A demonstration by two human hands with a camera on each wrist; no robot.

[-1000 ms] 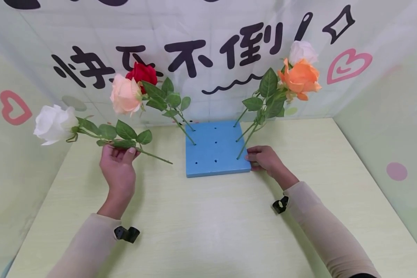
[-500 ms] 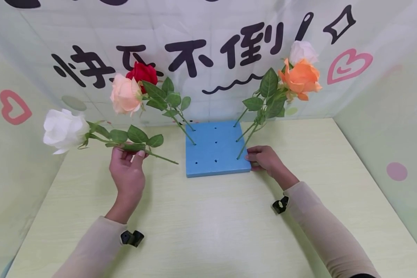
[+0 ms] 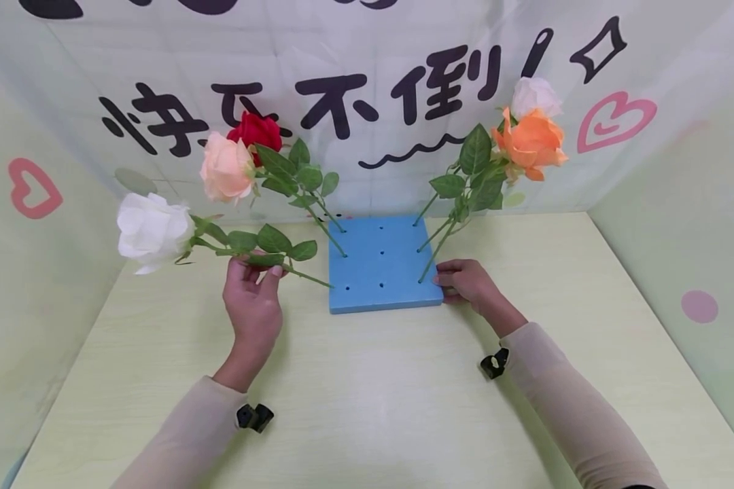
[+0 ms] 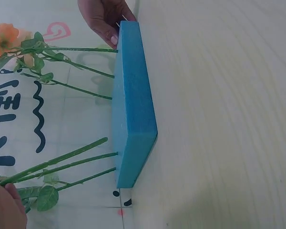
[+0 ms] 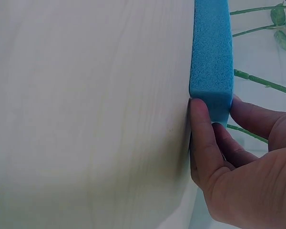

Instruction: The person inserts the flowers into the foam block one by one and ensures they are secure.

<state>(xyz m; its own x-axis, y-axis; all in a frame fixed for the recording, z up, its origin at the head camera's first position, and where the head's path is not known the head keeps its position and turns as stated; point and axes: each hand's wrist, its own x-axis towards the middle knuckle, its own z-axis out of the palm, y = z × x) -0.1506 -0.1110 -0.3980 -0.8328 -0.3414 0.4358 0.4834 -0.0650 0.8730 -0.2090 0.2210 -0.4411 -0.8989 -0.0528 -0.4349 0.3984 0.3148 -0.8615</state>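
Note:
My left hand (image 3: 253,309) pinches the leafy stem of a white artificial rose (image 3: 154,231), which lies nearly level with its bloom to the left. In the left wrist view the cut end of that stem (image 4: 81,150) stands slightly apart from the blue foam board (image 4: 137,86), above its surface. The head view places it by the front-left hole. My right hand (image 3: 472,288) grips the right edge of the blue foam board (image 3: 367,270). In the right wrist view, the thumb (image 5: 255,117) is on the upper face and the fingers (image 5: 205,138) are at the side and underside.
A red rose (image 3: 258,134) and a peach rose (image 3: 225,168) lean left from the board's left holes. Along the right side stand an orange rose (image 3: 531,142), a pale pink rose (image 3: 535,96) and another stem. A printed cloth (image 3: 367,183) hangs behind the pale table (image 3: 373,407).
My left hand has carried the white rose to the right, bringing its stem end from beside the board to over its left edge. The right hand has kept its hold on the board.

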